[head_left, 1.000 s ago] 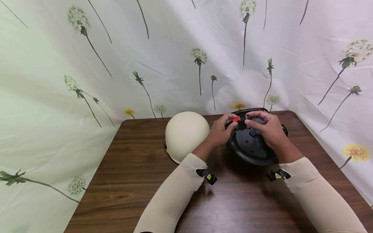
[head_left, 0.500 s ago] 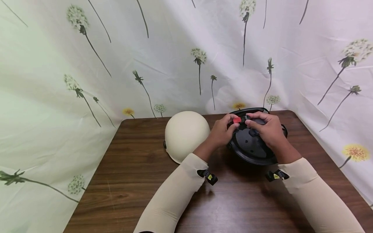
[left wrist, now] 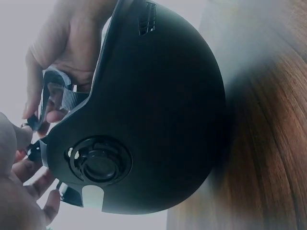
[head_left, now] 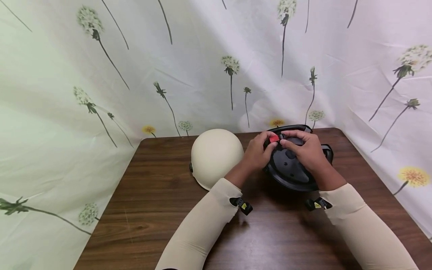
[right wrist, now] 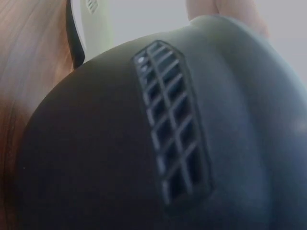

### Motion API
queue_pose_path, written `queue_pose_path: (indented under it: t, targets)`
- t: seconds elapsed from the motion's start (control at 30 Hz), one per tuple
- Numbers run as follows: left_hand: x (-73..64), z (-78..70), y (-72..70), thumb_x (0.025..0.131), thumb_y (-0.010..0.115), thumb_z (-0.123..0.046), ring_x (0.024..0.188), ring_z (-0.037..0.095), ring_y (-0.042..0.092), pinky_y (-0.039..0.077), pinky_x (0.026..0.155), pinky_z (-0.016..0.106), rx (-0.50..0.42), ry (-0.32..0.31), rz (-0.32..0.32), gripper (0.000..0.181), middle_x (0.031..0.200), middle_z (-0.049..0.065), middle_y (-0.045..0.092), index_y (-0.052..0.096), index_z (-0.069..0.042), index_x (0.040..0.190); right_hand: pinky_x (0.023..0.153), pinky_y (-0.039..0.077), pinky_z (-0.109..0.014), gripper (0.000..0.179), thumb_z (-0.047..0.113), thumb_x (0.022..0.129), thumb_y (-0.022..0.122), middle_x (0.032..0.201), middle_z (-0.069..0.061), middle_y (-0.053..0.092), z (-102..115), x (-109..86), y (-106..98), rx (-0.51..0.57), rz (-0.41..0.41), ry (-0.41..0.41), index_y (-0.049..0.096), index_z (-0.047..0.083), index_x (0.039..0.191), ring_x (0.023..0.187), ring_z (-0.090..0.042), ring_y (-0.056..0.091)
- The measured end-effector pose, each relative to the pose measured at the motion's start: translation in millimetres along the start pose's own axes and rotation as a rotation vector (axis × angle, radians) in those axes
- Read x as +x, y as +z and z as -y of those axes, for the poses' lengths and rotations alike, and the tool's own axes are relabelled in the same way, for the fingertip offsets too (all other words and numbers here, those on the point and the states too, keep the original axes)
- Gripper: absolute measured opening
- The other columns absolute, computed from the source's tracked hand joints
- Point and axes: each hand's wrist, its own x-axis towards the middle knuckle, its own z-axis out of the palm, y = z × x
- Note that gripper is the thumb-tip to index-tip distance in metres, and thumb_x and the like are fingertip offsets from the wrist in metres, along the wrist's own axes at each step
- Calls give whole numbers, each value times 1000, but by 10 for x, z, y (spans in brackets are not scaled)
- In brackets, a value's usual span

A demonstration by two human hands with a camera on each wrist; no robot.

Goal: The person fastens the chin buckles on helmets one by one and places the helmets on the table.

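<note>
A black helmet lies upturned on the table, its hollow facing up. Above its opening, my left hand pinches the red buckle piece of the chin strap between thumb and fingers. From the other side, my right hand pinches the strap's black buckle piece. These two pieces sit end to end, very close; whether they are joined I cannot tell. In the left wrist view, the helmet's round side dial and grey strap webbing show. The helmet's vent grille fills the right wrist view, where the buckle is hidden.
A cream helmet rests dome up just left of the black one, near my left forearm. Both stand toward the back of the brown wooden table. A dandelion-print cloth hangs behind.
My right hand has moved left with the black buckle piece, bringing it up to the red one and narrowing the gap. The left hand and both helmets have barely moved.
</note>
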Motion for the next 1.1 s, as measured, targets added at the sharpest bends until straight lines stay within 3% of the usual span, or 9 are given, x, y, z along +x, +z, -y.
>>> queue_pose_path:
  t: [0.2, 0.4, 0.63, 0.8, 1.1]
  targets:
    - [9, -3, 18, 107, 62, -22, 114, 21, 61, 49, 103, 37, 1, -27, -5, 30, 124, 9, 69, 62, -8, 133, 77, 54, -15, 40, 22, 97, 79, 126, -19, 69, -27, 25, -18, 47, 11, 7, 73, 0, 130, 101, -5, 65]
    - [2, -29, 22, 107, 64, -21, 116, 22, 59, 48, 103, 40, 19, -1, -24, 27, 125, 8, 70, 64, -8, 131, 77, 54, -15, 39, 21, 97, 79, 124, -15, 70, -61, 36, -53, 42, 16, -9, 73, -1, 128, 103, -6, 65]
    - [-1, -49, 27, 106, 66, -24, 124, 23, 58, 40, 104, 50, 67, -13, -30, 29, 131, 6, 70, 67, -10, 132, 82, 52, -14, 37, 23, 97, 79, 119, -4, 71, -68, 21, -96, 34, 22, -2, 74, 0, 126, 106, -3, 63]
    - [0, -53, 38, 106, 66, -25, 125, 22, 58, 39, 100, 48, 83, -10, -37, 29, 133, 5, 69, 67, -11, 131, 80, 54, -15, 37, 21, 97, 80, 115, 3, 70, -61, 9, -121, 58, 14, 3, 73, -2, 125, 102, -4, 65]
    - [-22, -34, 44, 106, 66, -25, 127, 19, 57, 38, 105, 49, 77, -9, -35, 29, 131, 2, 70, 67, -12, 132, 79, 55, -17, 37, 19, 97, 79, 111, 7, 75, -110, -13, -214, 81, -8, 7, 72, -4, 126, 98, -4, 70]
